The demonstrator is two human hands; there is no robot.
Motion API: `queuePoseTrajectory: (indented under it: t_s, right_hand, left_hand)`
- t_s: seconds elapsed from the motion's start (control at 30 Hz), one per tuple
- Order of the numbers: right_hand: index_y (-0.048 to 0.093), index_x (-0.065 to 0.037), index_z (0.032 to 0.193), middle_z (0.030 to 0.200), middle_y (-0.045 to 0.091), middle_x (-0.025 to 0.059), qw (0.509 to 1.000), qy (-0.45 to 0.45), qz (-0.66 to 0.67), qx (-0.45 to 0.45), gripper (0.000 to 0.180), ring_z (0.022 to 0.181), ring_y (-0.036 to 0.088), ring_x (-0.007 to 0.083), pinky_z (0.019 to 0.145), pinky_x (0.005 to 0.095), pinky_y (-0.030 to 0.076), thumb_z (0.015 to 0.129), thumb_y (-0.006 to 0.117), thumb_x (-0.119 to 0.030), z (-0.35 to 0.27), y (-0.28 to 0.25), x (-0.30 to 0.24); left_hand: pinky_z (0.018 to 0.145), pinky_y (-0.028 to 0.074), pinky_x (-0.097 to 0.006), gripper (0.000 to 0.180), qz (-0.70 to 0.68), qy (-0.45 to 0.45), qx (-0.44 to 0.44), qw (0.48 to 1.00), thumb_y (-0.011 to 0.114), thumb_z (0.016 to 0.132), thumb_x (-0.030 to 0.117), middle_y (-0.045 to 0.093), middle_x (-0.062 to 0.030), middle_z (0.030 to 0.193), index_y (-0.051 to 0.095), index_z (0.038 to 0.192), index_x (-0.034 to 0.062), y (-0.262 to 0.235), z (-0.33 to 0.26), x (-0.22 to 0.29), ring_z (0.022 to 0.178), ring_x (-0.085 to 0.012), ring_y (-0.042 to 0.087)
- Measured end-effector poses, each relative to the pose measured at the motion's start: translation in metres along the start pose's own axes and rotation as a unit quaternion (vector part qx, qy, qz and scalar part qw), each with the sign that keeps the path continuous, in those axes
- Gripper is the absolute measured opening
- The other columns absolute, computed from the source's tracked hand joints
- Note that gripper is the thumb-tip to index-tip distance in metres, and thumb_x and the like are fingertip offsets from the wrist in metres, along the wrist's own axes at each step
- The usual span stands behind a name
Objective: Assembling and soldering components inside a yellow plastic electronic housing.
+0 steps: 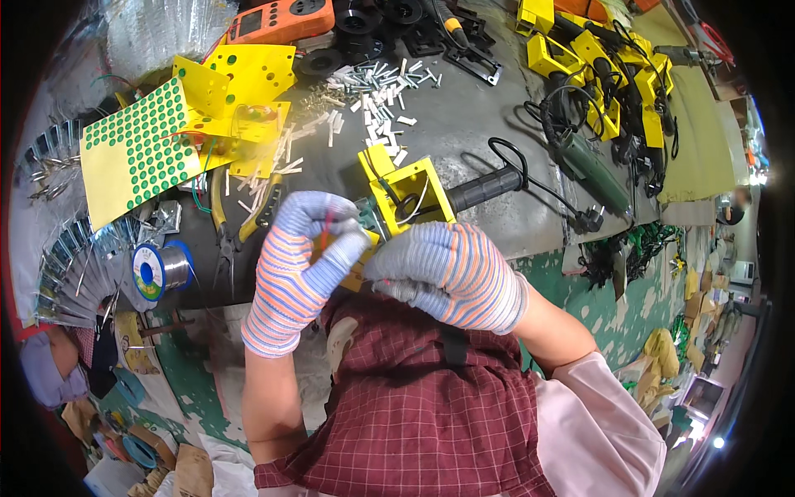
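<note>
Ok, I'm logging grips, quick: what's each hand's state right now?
Striped-gloved left hand: curled; whether it holds anything cannot be told.
Striped-gloved right hand: curled close by the yellow, box-shaped bracket; what it holds, if anything, is hidden.

Gloves [290, 273] were striped blue, white and orange; a maroon garment [422, 406] (thinly checked in white) adjoined a pale-pink sleeve [600, 422].

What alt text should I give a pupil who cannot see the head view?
A person's gloved left hand and right hand are close together at a yellow bracket over a grey workbench. Small white pieces lie beyond; yellow-handled pliers, a wire spool and a green-dotted sheet lie leftward.
</note>
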State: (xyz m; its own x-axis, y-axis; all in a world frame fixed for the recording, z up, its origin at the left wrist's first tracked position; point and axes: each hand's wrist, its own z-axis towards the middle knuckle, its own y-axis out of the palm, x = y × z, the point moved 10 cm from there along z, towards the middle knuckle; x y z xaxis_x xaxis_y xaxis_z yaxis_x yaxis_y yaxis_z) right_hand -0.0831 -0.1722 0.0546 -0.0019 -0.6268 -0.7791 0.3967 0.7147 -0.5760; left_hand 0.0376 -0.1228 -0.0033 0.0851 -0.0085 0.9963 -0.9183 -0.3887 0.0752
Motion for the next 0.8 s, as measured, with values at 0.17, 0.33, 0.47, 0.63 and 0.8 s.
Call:
queuePoseTrajectory:
  t_s: [0.17, 0.33, 0.47, 0.63, 0.8]
  right_hand:
    - [0.069, -0.015, 0.101, 0.092, 0.066, 0.0069, 0.996, -0.049, -0.073, 0.003, 0.025, 0.081, 0.066, 0.0276, 0.070, 0.0383, 0.054, 0.077, 0.072, -0.019, -0.010, 0.013, -0.005]
    - [0.067, -0.015, 0.095, 0.103, 0.065, 0.0051, 0.984, -0.084, -0.138, 0.077, 0.023, 0.097, 0.064, 0.0273, 0.083, 0.0432, 0.051, 0.074, 0.070, -0.021, 0.012, -0.021, -0.026]
    - [0.064, -0.015, 0.089, 0.113, 0.064, 0.0057, 0.947, -0.122, -0.273, 0.118, 0.017, 0.109, 0.060, 0.0284, 0.096, 0.0495, 0.045, 0.073, 0.067, -0.021, 0.019, -0.021, -0.034]
    - [0.066, -0.019, 0.088, 0.111, 0.063, 0.0053, 0.942, -0.112, -0.283, 0.142, 0.019, 0.106, 0.060, 0.0287, 0.095, 0.0490, 0.046, 0.070, 0.068, -0.023, 0.013, -0.022, -0.027]
    - [0.069, -0.025, 0.086, 0.099, 0.066, -0.0004, 0.934, -0.116, -0.302, 0.155, 0.024, 0.094, 0.061, 0.0218, 0.084, 0.0413, 0.049, 0.062, 0.072, -0.022, -0.003, -0.027, -0.037]
  left_hand:
    - [0.076, 0.053, -0.025, 0.019, -0.085, 0.024, 0.075, 0.993, 0.066, 0.091, 0.005, 0.070, -0.0095, 0.093, 0.057, 0.107, 0.0027, -0.012, 0.003, -0.008, 0.086, -0.0151, 0.068]
    - [0.083, 0.050, -0.031, 0.028, -0.003, -0.013, 0.050, 0.999, 0.060, 0.098, 0.030, 0.068, -0.0085, 0.097, 0.062, 0.101, 0.0023, -0.012, -0.004, -0.012, 0.086, -0.0148, 0.063]
    - [0.078, 0.051, -0.028, 0.021, 0.064, 0.039, 0.020, 0.997, 0.059, 0.098, 0.023, 0.067, -0.0053, 0.097, 0.063, 0.101, 0.0022, -0.009, -0.009, -0.006, 0.088, -0.0122, 0.061]
    - [0.093, 0.048, -0.034, 0.013, -0.005, 0.040, 0.066, 0.997, 0.062, 0.093, 0.014, 0.066, -0.0077, 0.100, 0.062, 0.102, 0.0032, -0.011, -0.010, -0.008, 0.092, -0.0154, 0.062]
    - [0.114, 0.032, -0.048, 0.023, 0.022, 0.162, -0.068, 0.984, 0.065, 0.079, 0.002, 0.068, -0.0088, 0.101, 0.063, 0.102, 0.0051, -0.004, -0.004, 0.006, 0.097, -0.0248, 0.065]
